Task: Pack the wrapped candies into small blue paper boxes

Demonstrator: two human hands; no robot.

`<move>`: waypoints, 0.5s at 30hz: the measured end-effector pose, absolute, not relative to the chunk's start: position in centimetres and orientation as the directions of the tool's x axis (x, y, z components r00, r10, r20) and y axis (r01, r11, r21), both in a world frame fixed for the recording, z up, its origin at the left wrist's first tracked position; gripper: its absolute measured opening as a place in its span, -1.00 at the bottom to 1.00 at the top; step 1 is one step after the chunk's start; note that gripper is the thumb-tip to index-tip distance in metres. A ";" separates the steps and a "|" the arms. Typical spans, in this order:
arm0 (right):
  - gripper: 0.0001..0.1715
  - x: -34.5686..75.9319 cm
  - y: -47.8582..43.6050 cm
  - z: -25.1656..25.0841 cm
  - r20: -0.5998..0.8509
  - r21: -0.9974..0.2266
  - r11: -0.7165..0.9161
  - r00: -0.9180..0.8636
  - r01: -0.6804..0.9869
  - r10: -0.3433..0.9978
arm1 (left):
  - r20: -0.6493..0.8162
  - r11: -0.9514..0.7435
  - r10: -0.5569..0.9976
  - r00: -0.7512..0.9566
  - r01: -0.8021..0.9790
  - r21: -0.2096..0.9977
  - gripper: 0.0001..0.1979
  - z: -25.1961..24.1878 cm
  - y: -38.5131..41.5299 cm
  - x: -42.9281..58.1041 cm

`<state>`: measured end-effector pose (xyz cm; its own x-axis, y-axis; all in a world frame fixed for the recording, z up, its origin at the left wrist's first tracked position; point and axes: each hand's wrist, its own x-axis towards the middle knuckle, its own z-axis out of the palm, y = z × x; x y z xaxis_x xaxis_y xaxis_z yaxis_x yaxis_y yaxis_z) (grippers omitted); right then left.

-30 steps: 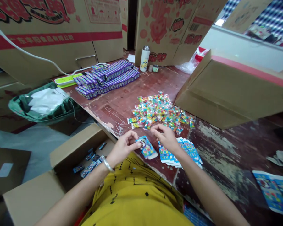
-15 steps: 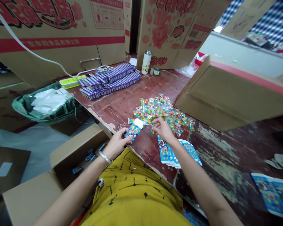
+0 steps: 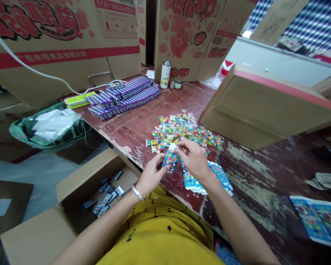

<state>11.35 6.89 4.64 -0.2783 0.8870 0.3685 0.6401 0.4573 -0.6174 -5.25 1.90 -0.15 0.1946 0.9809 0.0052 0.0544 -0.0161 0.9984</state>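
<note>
My left hand [image 3: 153, 172] is closed around a small blue printed carton [image 3: 171, 159], held tilted above the table edge. White flaps show at its top end. My right hand [image 3: 193, 157] has its fingers pinched together at that end; what they grip is hidden. Just behind both hands lies a heap of small clear candy packets [image 3: 182, 127] with multicoloured sweets inside. Under my right wrist, a fanned stack of flat blue cartons [image 3: 222, 176] rests on the table, partly covered by the forearm.
An open cardboard box [image 3: 71, 206] with several small blue cartons stands below left. Rows of purple boxes [image 3: 127, 96] sit at the back, near a white bottle [image 3: 165, 75]. A large carton [image 3: 264, 110] bounds the right; a green-lined bin [image 3: 19, 130] stands left.
My right hand has moved from the candy heap to the top of the carton. My left hand has brought the carton rightward to meet it. The view has shifted slightly.
</note>
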 end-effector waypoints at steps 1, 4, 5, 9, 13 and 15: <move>-0.86 11.4 6.7 4.8 0.344 -0.613 0.456 -0.301 0.646 0.889 | 0.010 -0.015 0.981 0.192 0.024 1.000 -0.72 -0.2 1.9 -5.1; -0.79 11.7 6.2 5.5 0.278 -0.664 0.436 -0.341 0.608 0.898 | 0.032 -0.030 0.991 0.128 -0.014 0.999 -0.56 0.1 1.8 -4.7; -0.78 11.9 6.0 5.7 0.279 -0.701 0.417 -0.316 0.578 0.907 | 0.038 -0.036 0.994 0.101 -0.026 0.999 -0.47 0.3 1.7 -4.6; -0.79 12.7 4.9 5.1 0.339 -0.833 0.339 -0.081 0.437 0.937 | 0.055 -0.043 0.992 0.112 -0.107 0.993 -0.33 1.5 1.4 -4.4; -0.74 12.7 3.6 3.1 0.224 -0.923 0.244 -0.100 0.299 0.969 | 0.048 -0.020 0.981 0.190 -0.148 0.989 -0.50 1.7 1.2 -4.1; -0.80 12.4 3.1 2.3 0.193 -0.941 0.207 -0.080 0.269 0.978 | 0.029 0.006 0.975 0.222 -0.157 0.988 -0.57 1.5 1.2 -4.0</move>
<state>12.45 3.10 2.35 -0.0801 0.9780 0.1925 0.2687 0.2072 -0.9407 -3.96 1.17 1.48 0.2215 0.9747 0.0293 -0.1575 0.0061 0.9875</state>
